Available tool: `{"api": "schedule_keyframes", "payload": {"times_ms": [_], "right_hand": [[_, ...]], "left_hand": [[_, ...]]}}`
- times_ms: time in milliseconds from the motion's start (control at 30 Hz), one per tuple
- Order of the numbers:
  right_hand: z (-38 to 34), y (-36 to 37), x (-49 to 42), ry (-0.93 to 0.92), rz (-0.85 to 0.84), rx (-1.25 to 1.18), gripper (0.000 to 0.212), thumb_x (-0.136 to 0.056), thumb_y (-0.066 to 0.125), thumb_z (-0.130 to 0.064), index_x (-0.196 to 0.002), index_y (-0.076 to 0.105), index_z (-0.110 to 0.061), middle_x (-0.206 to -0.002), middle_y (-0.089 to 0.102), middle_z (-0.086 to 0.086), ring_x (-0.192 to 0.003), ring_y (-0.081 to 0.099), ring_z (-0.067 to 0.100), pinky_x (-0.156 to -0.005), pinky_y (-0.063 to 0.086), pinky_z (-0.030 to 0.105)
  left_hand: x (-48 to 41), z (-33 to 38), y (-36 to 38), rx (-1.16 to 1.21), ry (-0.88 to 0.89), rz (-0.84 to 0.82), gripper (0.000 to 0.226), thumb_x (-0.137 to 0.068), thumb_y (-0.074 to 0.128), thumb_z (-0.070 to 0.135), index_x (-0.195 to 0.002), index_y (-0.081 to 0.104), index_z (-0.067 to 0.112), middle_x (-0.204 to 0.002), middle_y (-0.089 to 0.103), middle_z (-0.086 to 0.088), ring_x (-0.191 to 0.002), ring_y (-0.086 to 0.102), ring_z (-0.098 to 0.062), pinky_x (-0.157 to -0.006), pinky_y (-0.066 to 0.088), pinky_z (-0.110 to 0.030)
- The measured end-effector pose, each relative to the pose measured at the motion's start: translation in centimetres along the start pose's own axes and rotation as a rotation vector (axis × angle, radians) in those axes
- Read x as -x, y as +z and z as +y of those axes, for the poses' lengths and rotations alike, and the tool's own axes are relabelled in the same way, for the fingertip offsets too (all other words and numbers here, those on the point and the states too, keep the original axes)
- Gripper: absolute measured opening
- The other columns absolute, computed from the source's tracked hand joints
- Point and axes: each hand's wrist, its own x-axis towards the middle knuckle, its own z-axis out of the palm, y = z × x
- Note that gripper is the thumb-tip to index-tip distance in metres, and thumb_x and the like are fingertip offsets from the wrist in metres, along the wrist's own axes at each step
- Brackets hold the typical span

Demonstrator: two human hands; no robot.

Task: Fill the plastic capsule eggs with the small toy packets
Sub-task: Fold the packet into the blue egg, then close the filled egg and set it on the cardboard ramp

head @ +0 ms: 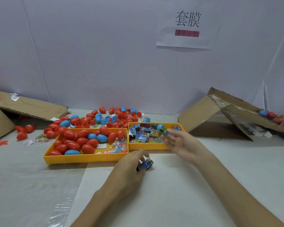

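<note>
Nearest, left hand pinches blue packets – light, crinkly, prob. slippery. Right hand pinches blue egg at fingertips; hard shell, grip its sides.

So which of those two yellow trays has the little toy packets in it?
The right-hand yellow tray holds the toy packets; the left-hand tray holds red and blue eggs.

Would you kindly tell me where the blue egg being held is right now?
Head view, right of centre: the right hand pinches the blue egg above the yellow packet tray, over its right half.
</note>
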Motion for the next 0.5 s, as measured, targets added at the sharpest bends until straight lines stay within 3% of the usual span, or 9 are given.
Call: {"api": "schedule_keyframes", "payload": {"times_ms": [100,200,267,333,400,500], "right_hand": [[-6.0,-0.3,-0.5,-0.202,-0.013,-0.183,0.032,-0.082,0.062,-0.007,-0.113,0.065,0.003,-0.094,0.073,0.017,-0.073,0.073,0.018,-0.068,0.06,0.021],[-11.0,-1.5,-0.9,-0.415,0.151,-0.381,0.022,-0.099,0.052,-0.011,-0.116,0.058,0.002,-0.094,0.074,0.019,-0.085,0.075,0.027,-0.072,0.061,0.029],[-10.6,-2.4,-1.5,-0.385,0.245,-0.251,0.022,-0.103,0.048,-0.014,-0.12,0.051,0.0,-0.105,0.069,0.02,-0.091,0.071,0.03,-0.074,0.058,0.032],[-7.9,-2.9,-2.1,-0.305,0.248,-0.05,0.016,-0.103,0.047,-0.012,-0.114,0.055,-0.004,-0.103,0.069,0.016,-0.086,0.069,0.025,-0.073,0.057,0.03],[-4.8,-2.8,-2.2,-0.249,0.188,0.087,0.015,-0.102,0.049,-0.012,-0.104,0.063,-0.005,-0.089,0.071,0.01,-0.071,0.069,0.017,-0.061,0.057,0.025],[-0.5,-2.0,-1.7,-0.241,0.13,0.318,0.018,-0.099,0.056,-0.015,-0.088,0.069,-0.011,-0.073,0.067,0.008,-0.046,0.056,0.013,-0.042,0.046,0.021]], "left_hand": [[0.0,-0.2,0.1,0.027,-0.003,-0.003,0.041,-0.089,0.068,0.008,-0.118,0.055,0.033,-0.105,0.06,0.016,-0.095,0.059,-0.004,-0.078,0.051,-0.015],[-0.1,-0.3,0.2,0.03,-0.01,-0.005,0.041,-0.089,0.068,0.01,-0.12,0.055,0.033,-0.105,0.06,0.015,-0.095,0.06,-0.004,-0.079,0.053,-0.019],[0.0,-0.4,0.3,0.017,-0.008,-0.014,0.041,-0.089,0.069,0.014,-0.121,0.053,0.034,-0.106,0.06,0.015,-0.095,0.059,-0.005,-0.08,0.054,-0.022],[0.0,-0.4,0.4,0.004,-0.01,-0.019,0.04,-0.09,0.069,0.018,-0.121,0.051,0.036,-0.107,0.061,0.015,-0.094,0.059,-0.006,-0.081,0.054,-0.024],[0.0,-0.5,0.5,0.001,-0.014,-0.009,0.04,-0.09,0.069,0.02,-0.121,0.05,0.036,-0.105,0.061,0.015,-0.093,0.059,-0.007,-0.082,0.054,-0.026],[0.0,-0.5,0.5,0.005,-0.02,0.006,0.04,-0.09,0.069,0.019,-0.121,0.05,0.034,-0.102,0.063,0.013,-0.092,0.06,-0.008,-0.082,0.054,-0.026]]}}
